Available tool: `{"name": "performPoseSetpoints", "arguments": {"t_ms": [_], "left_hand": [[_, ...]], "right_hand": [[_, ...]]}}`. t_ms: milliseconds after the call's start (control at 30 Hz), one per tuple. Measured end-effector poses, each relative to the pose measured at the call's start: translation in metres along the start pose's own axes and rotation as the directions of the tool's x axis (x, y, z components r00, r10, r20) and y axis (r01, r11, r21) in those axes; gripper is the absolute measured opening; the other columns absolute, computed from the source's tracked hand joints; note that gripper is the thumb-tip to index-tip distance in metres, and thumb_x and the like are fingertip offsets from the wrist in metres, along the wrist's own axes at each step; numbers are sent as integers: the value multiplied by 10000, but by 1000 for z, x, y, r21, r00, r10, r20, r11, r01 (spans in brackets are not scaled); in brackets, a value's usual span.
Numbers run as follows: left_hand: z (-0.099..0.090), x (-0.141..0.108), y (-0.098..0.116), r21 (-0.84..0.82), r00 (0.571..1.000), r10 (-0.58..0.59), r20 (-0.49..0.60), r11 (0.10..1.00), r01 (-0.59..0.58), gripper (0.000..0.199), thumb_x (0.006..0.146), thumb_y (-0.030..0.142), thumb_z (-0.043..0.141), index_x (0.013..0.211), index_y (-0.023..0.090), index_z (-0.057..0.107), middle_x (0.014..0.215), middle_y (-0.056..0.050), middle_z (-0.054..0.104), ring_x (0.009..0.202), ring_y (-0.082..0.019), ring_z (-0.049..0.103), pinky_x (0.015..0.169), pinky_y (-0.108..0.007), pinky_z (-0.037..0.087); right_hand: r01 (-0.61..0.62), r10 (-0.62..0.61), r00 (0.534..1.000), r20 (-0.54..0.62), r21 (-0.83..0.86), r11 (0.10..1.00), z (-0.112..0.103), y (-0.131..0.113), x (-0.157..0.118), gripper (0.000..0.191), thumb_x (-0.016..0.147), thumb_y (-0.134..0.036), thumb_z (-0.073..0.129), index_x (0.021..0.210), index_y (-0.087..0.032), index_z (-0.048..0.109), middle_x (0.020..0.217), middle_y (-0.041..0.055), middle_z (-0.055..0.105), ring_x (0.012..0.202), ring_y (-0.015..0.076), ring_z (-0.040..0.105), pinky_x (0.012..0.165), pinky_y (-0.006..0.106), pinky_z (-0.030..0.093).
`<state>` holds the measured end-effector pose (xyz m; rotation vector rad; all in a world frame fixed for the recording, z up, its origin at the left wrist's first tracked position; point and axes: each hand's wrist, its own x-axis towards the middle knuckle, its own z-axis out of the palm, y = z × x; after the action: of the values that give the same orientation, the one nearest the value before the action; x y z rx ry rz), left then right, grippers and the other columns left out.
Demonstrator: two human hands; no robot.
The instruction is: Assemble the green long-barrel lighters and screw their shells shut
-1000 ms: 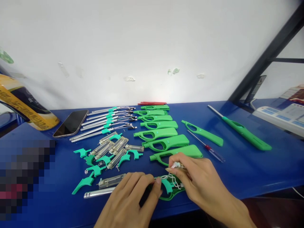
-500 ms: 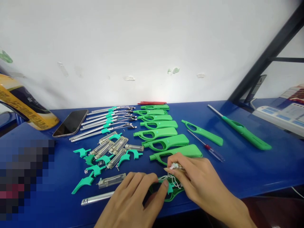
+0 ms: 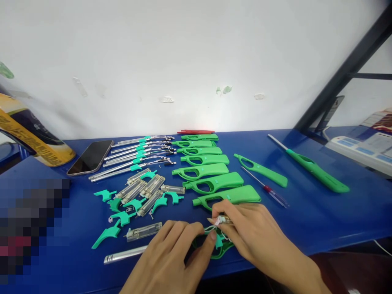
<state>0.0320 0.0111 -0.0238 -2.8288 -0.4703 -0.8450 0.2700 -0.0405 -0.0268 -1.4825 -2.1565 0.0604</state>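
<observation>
My left hand [image 3: 171, 255] is closed on an opened green lighter shell [image 3: 219, 255] at the table's front edge, its thumb and fingertips near the white wires [image 3: 210, 228]. From under it a silver metal tube [image 3: 125, 254] sticks out to the left. A teal trigger [image 3: 219, 241] sits in the shell. Just above the shell, my right hand [image 3: 260, 232] pinches a small clear fuel tank [image 3: 225, 219] with a pale end, mostly hidden by the fingers. A loose clear fuel tank [image 3: 143, 231] lies left of my left hand.
Several green lighter shells [image 3: 211, 183] lie in a column behind my hands. Metal tubes with wires [image 3: 122, 171], teal triggers [image 3: 107, 237] and a phone [image 3: 90, 157] are at left. A screwdriver [image 3: 275, 198] and a whole lighter [image 3: 315, 171] lie at right, a yellow bottle [image 3: 45, 139] far left.
My right hand has moved slightly left and down with the fuel tank, closer to the wires and my left thumb. My left hand stays nearly still on the shell.
</observation>
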Motion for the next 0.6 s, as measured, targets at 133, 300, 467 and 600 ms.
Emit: {"name": "performPoseSetpoints", "arguments": {"t_ms": [133,300,467,600], "left_hand": [[1,1,1,6,1000,2,12,1000,-2,463,1136,64,285,1326,193,686,1106,-40,738,868,-175,703,778,-311,561],[2,1,-1,8,999,11,32,1000,-11,447,1152,94,296,1361,201,677,1125,-42,738,872,-176,697,781,-317,559],[-1,-1,0,1,1000,6,26,1000,-6,455,1168,118,275,1360,181,683,1104,-43,747,859,-169,697,786,-308,553],[-1,2,0,6,1000,14,13,1000,-14,445,1174,125,280,1366,179,678,1100,-38,755,871,-165,702,795,-301,546]], "right_hand": [[3,-3,1000,0,-18,1000,0,-2,1,153,1212,-351,346,1160,-308,484,901,-89,765,709,159,747,641,286,457],[5,-5,1000,11,-24,1000,0,-3,2,159,1213,-363,354,1129,-301,474,882,-90,758,693,159,748,630,286,451],[10,-9,1000,20,-33,999,-2,-4,2,200,1214,-368,327,1101,-293,475,856,-76,750,668,174,738,606,295,438],[11,-10,1000,24,-33,999,-2,-4,3,215,1213,-374,327,1093,-291,485,848,-72,747,663,185,736,594,302,430]]}}
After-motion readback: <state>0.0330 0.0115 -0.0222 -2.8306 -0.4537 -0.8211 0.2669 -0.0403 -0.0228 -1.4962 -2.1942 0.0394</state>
